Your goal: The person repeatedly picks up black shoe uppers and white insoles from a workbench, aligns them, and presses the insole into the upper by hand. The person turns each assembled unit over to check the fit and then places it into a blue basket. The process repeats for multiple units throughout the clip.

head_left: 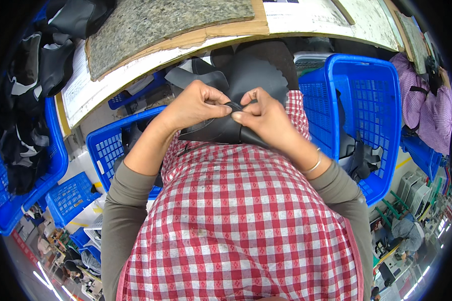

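My left hand (pixel 198 104) and my right hand (pixel 267 118) meet above my lap, thumbs and fingers pinched on the edge of a black leather piece (pixel 208 131). Its lower part drapes over my checked apron (pixel 236 200), and stitched lines show on its surface. The exact bit between my fingertips is small and partly hidden. Just beyond my hands, a dark grey leather piece (pixel 258 75) with a scalloped edge lies over my knees. A curled grey strip of leather (pixel 198 78) rests beside my left hand.
A workbench with a stone slab (pixel 160 32) crosses the far side, with black leather parts (pixel 55 65) piled at its left. Blue baskets stand close on the right (pixel 331 100), at the left (pixel 98 145) and farther left (pixel 60 145). A person in a checked shirt (pixel 429 108) is at the far right.
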